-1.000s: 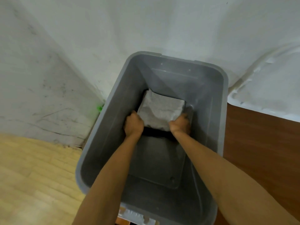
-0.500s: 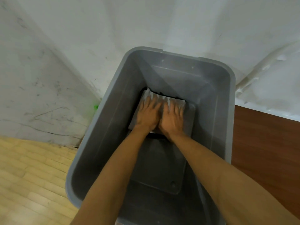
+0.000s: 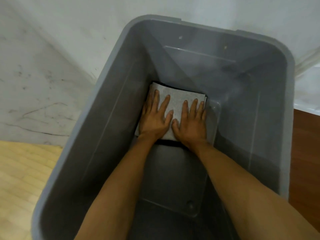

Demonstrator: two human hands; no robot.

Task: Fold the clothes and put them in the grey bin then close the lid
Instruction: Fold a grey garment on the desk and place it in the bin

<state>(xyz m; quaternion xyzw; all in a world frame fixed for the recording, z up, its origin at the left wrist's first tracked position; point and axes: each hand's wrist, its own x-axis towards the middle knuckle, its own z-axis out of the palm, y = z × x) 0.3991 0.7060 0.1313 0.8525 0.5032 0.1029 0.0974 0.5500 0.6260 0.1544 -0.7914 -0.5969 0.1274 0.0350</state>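
Observation:
A deep grey bin (image 3: 107, 108) stands open below me, no lid in view. At the far end of its floor lies a folded light grey garment (image 3: 176, 101) on top of a dark folded piece (image 3: 170, 142), of which only thin edges show. My left hand (image 3: 154, 118) lies flat on the left half of the grey garment, fingers straight and spread. My right hand (image 3: 192, 122) presses flat on the right half, thumb tips nearly touching. Both forearms reach down into the bin.
The bin stands against a scuffed white wall (image 3: 43, 75). Pale wooden floor (image 3: 20, 179) lies to the left. A brown wooden surface (image 3: 304, 153) and a white object (image 3: 310, 87) are at the right. The near half of the bin floor (image 3: 173, 184) is bare.
A second ago my hands gripped the garment's near corners; they then flattened on top of it. Since half a second ago they have spread apart, and the view has moved closer.

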